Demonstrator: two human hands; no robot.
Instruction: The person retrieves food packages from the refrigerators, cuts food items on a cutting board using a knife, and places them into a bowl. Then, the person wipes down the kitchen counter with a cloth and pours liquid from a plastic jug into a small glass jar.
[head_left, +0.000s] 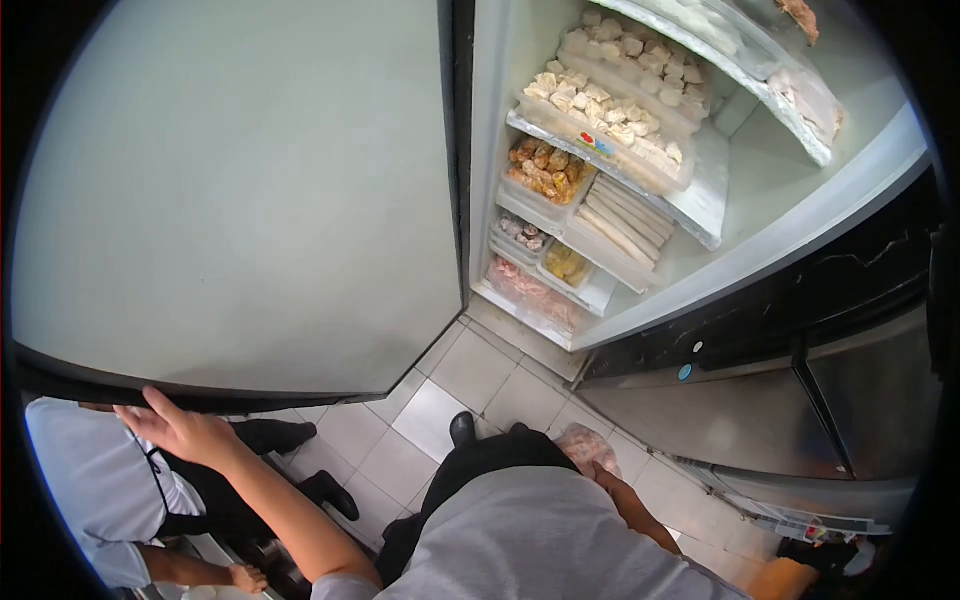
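We rest a spread left hand (180, 430) against the open door (240, 210), our right hand (607, 479) pinching a plastic bag (584, 446) beside our leg (500, 456); a slack grip could drop it onto the tiles (470, 366).

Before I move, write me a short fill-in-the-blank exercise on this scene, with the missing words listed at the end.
1. The right hand holds a clear plastic ____.
2. The left hand is at the edge of the wide-open cabinet ____.
3. A tub of white pieces stands on one of the cabinet's ____.
4. The floor is laid with pale ____.

Missing words: bag; door; shelves; tiles.
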